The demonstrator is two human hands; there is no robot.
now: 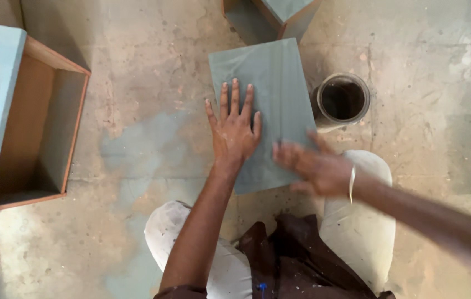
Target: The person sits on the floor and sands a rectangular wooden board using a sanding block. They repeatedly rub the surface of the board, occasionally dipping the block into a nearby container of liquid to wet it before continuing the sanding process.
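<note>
A flat grey-blue painted board (271, 88) lies on the concrete floor in front of my knees. My left hand (234, 128) presses flat on the board's left half, fingers spread, holding nothing. Over the board's lower right corner is my right hand (314, 166), blurred by motion. Its fingers are apart and point left, and I see nothing in it. A pale band circles my right wrist.
A round tin (342, 100) with a dark inside stands just right of the board. An open wooden box (30, 124) painted blue outside lies on its side at the left. Another blue box (273, 17) sits beyond the board. The floor (147, 138) carries paint stains.
</note>
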